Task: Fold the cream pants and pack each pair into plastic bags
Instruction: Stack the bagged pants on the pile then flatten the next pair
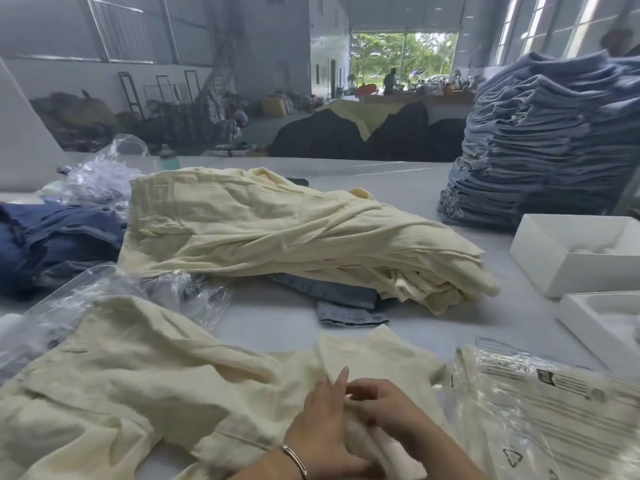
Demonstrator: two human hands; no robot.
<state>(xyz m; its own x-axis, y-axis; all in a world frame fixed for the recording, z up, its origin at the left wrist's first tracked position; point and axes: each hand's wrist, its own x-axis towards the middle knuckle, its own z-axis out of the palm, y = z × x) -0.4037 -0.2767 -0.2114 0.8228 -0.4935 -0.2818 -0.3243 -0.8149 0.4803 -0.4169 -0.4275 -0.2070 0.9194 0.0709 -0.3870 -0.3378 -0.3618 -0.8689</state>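
Left hand [323, 415]: laid flat on the cream pants [145, 386], fingers straight and pressing the cloth down; a bangle is worn at the wrist.
Right hand [384, 405]: fingers curled, a fold of the same cloth apparently pinched just beside the left fingertips.
Pants: spread crumpled on the tabletop [277, 327], running away from the left hand.
Unfolded pile [294, 233]: beyond both hands, well apart.
Plastic bag [540, 403]: printed, lying just beside the right hand.
Step in hand: judged to be the first fold.
Good practice: wrinkles are best smoothed outward before the crease is set; edges should be matched so the packet fits the bag.
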